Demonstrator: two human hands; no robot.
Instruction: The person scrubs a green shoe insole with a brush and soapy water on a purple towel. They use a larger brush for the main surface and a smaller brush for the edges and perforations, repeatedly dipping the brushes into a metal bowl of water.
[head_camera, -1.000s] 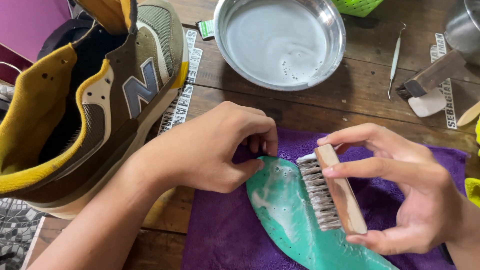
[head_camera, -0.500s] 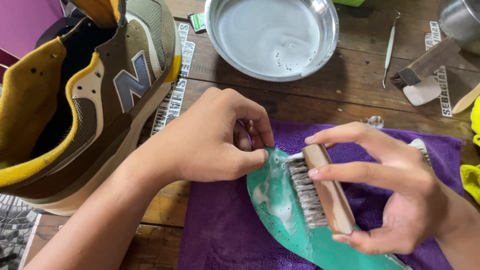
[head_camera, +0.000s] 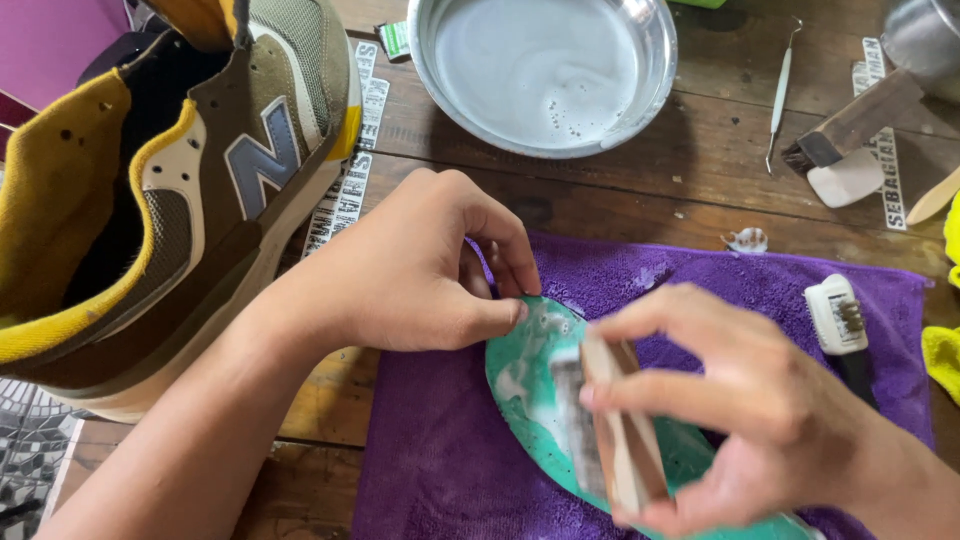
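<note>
A green insole (head_camera: 535, 385) lies on a purple towel (head_camera: 700, 290), streaked with white foam. My left hand (head_camera: 420, 270) pinches the insole's upper end and pins it down. My right hand (head_camera: 740, 420) grips a wooden-backed brush (head_camera: 605, 435) with its bristles against the insole's middle; the brush is blurred. The insole's lower part is hidden under my right hand.
An olive and brown sneaker (head_camera: 170, 190) with a yellow lining stands at the left. A metal bowl (head_camera: 545, 70) of soapy water sits at the back. A small brush (head_camera: 840, 320) lies on the towel's right side. A metal pick (head_camera: 780, 90) and a dark-handled brush (head_camera: 850, 125) lie at the back right.
My right hand has drawn the brush down along the insole toward me. More foam now shows on the insole's upper end. My left hand has kept its hold.
</note>
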